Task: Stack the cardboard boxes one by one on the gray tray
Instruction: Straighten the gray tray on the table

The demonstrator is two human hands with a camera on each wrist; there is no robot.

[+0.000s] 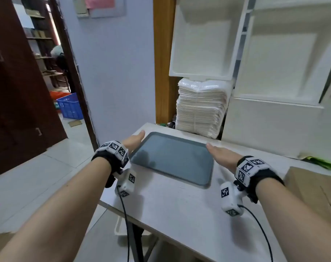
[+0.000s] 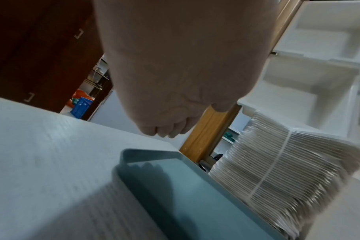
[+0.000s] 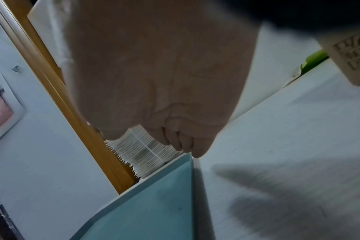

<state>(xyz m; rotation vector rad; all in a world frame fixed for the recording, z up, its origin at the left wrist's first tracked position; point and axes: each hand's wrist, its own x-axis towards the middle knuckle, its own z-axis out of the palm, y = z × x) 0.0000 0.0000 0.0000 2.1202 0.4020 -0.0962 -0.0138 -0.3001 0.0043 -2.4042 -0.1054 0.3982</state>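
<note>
The gray tray [image 1: 172,157] lies bare on the white table [image 1: 179,205], its far edge near a pile of white sheets. My left hand [image 1: 135,138] is flat with straight fingers over the tray's left edge and holds nothing. In the left wrist view the left hand [image 2: 164,129] hovers above the tray's [image 2: 175,186] corner and casts a shadow on it. My right hand [image 1: 217,151] is also flat, along the tray's right edge. Its fingertips [image 3: 187,146] are close to the tray's [image 3: 150,203] far right corner. A brown cardboard box [image 1: 315,191] sits on the table at the right.
A strapped pile of white sheets [image 1: 200,110] stands behind the tray, with white foam trays [image 1: 200,38] leaning above it. A green item [image 1: 323,162] lies by the back wall. The table's left edge drops to the floor; a doorway with a blue crate [image 1: 70,105] is beyond.
</note>
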